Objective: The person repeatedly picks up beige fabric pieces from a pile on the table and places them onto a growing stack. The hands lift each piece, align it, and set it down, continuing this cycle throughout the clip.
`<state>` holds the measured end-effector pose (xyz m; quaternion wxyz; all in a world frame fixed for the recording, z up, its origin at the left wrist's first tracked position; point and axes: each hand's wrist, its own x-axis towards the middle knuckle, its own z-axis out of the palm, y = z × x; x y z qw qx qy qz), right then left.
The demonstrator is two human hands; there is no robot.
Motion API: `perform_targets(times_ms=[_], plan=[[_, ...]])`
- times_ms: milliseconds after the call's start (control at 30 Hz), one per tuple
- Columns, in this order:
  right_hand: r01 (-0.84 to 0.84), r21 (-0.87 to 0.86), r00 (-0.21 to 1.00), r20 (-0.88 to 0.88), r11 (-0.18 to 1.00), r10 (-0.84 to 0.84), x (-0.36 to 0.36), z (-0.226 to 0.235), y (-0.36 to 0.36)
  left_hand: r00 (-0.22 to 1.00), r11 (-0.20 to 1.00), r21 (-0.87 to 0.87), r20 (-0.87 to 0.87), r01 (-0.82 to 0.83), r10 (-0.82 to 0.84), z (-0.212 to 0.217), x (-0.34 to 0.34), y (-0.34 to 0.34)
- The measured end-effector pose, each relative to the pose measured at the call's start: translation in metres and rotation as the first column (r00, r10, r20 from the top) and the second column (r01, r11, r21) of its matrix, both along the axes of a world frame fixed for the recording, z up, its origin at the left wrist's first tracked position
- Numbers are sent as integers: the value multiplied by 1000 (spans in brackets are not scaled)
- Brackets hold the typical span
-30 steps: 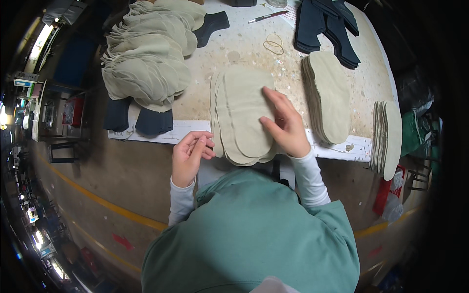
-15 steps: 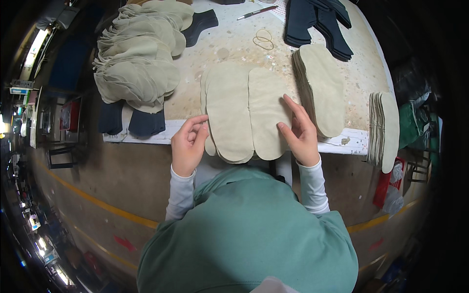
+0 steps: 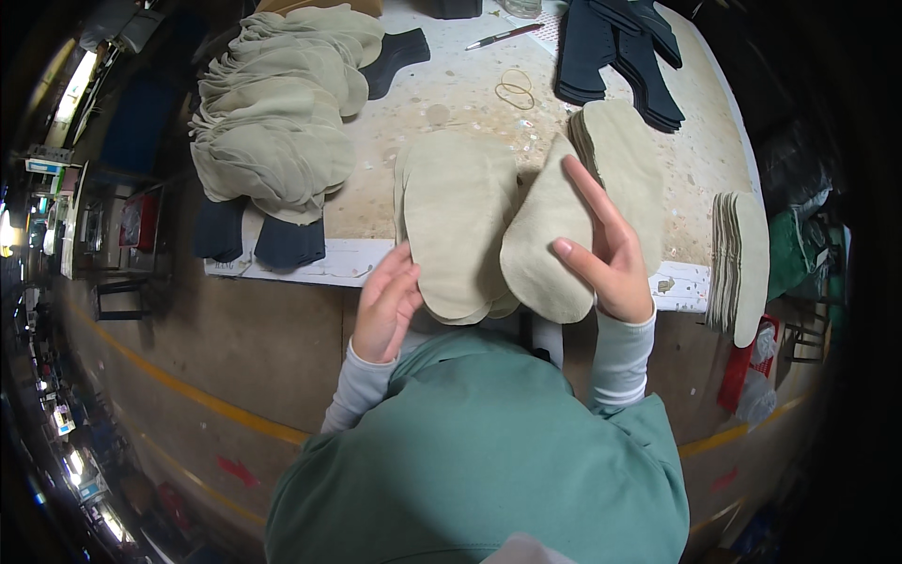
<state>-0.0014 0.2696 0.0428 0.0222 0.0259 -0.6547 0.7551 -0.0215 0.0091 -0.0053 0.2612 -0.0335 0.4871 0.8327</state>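
1. My right hand (image 3: pixel 611 254) has the beige sole-shaped suede cut piece (image 3: pixel 545 244) lifted off the bench, thumb pressing its face, the other fingers mostly straight behind it; a loose, open-handed hold, not a fist.
2. My left hand (image 3: pixel 385 305) lies slightly curled at the near edge of the bench, fingertips touching the side of the flat stack of matching beige pieces (image 3: pixel 456 221); it grasps nothing.
3. The lifted piece hangs tilted just right of that stack, its lower end past the near edge.
4. Further right stand another beige stack (image 3: pixel 629 164) and, at the bench's right edge, a thin upright bundle of pale pieces (image 3: pixel 738 258).
5. At the far left corner sits a heaped pile of beige pieces (image 3: pixel 277 113) over dark navy ones (image 3: pixel 258 240); dark navy pieces (image 3: pixel 615 52), rubber bands (image 3: pixel 515 86) and a pen (image 3: pixel 503 36) lie along the far edge.
6. Risk, as I judge it: the thumb-only hold could let the piece slip to the floor, and my left fingertips could nudge the stack, which overhangs the near edge.
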Motion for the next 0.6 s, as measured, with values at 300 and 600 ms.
perform_targets(times_ms=[300,600], plan=[[-102,-222,994,25,970,110,-33,-34,-46,981,975,217,179,39,-79,1,14,7],[-136,-30,967,215,990,140,-2,-50,-46,988,994,66,128,83,-91,-2,14,8]])
